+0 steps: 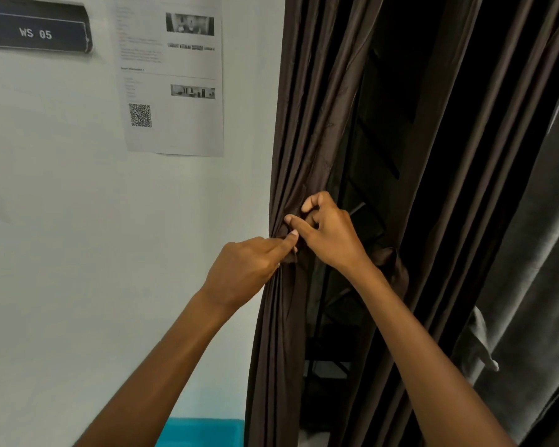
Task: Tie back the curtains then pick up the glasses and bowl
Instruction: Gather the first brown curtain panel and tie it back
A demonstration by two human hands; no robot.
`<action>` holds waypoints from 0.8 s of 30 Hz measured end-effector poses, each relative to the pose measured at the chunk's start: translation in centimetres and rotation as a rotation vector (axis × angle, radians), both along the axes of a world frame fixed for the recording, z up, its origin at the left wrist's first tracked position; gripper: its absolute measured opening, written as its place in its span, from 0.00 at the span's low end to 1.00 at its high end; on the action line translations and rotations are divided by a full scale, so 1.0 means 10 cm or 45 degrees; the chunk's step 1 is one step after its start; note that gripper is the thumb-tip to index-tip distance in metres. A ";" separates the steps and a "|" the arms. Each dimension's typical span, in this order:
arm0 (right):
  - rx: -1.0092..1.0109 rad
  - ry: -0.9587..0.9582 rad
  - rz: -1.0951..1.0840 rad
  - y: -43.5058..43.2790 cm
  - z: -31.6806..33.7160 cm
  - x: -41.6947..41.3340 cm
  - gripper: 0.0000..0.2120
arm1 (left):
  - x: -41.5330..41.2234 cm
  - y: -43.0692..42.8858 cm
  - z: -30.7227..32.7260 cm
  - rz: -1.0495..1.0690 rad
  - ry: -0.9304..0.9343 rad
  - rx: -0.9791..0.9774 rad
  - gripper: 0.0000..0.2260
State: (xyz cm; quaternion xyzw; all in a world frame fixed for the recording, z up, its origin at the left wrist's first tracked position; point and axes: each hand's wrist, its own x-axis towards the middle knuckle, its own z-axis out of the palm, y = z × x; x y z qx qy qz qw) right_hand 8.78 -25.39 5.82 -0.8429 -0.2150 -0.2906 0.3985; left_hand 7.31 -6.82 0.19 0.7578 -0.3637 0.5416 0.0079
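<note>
A dark brown curtain [310,108] hangs beside the white wall, gathered into a bunch at mid height. A matching brown tie-back band [392,262] wraps round the gathered folds. My left hand [249,269] pinches the band's end at the curtain's left edge, index finger stretched forward. My right hand [329,230] is just to its right, fingers curled round the fabric at the same knot. Both hands nearly touch. No glasses or bowl are in view.
A printed sheet with a QR code [171,75] and a dark "WS 05" sign [36,30] hang on the wall at left. A grey curtain [530,253] hangs at right. A dark frame shows behind the brown curtain. A turquoise surface [204,432] lies at the bottom.
</note>
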 end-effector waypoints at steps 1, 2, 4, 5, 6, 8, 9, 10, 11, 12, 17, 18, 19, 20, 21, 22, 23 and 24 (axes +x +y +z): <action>-0.001 0.021 -0.003 -0.01 0.02 0.00 0.13 | -0.02 -0.01 0.03 0.047 -0.010 0.049 0.25; -0.013 0.038 -0.007 -0.01 0.04 0.00 0.13 | -0.04 -0.03 0.06 0.085 -0.017 0.090 0.24; -0.044 0.062 -0.003 -0.02 0.07 -0.01 0.13 | -0.09 -0.07 0.13 0.150 0.007 0.143 0.20; -0.060 0.069 0.006 -0.02 0.08 -0.01 0.13 | -0.10 -0.09 0.16 0.182 0.034 0.161 0.18; -0.073 0.072 0.015 -0.02 0.09 -0.02 0.12 | -0.12 -0.11 0.19 0.211 0.058 0.170 0.14; -0.071 0.078 0.024 -0.03 0.10 -0.04 0.10 | -0.14 -0.15 0.26 0.235 0.092 0.152 0.07; -0.059 0.093 0.027 -0.03 0.11 -0.05 0.10 | -0.15 -0.16 0.29 0.232 0.107 0.136 0.07; -0.047 0.117 0.036 -0.03 0.12 -0.07 0.11 | -0.16 -0.18 0.31 0.229 0.126 0.129 0.08; -0.040 0.149 0.048 -0.03 0.14 -0.08 0.11 | -0.17 -0.18 0.32 0.228 0.139 0.121 0.08; -0.036 0.183 0.061 -0.03 0.15 -0.09 0.12 | -0.17 -0.19 0.33 0.230 0.141 0.112 0.08; -0.035 0.273 0.099 -0.04 0.18 -0.15 0.13 | -0.19 -0.20 0.34 0.290 0.191 0.142 0.06; -0.033 0.279 0.101 -0.05 0.18 -0.15 0.13 | -0.19 -0.20 0.34 0.274 0.204 0.148 0.06; -0.025 0.283 0.102 -0.05 0.18 -0.16 0.14 | -0.19 -0.19 0.34 0.248 0.238 0.147 0.07; -0.015 0.282 0.101 -0.06 0.18 -0.17 0.15 | -0.19 -0.18 0.34 0.210 0.313 0.137 0.07; -0.005 0.278 0.099 -0.08 0.17 -0.18 0.16 | -0.20 -0.18 0.36 0.165 0.439 0.110 0.09; 0.003 0.272 0.098 -0.09 0.17 -0.19 0.16 | -0.20 -0.17 0.38 0.119 0.600 0.074 0.10; 0.009 0.266 0.101 -0.10 0.17 -0.20 0.16 | -0.19 -0.16 0.40 0.065 0.766 0.033 0.11; 0.012 0.259 0.108 -0.11 0.17 -0.21 0.16 | -0.18 -0.15 0.42 -0.003 0.906 -0.017 0.11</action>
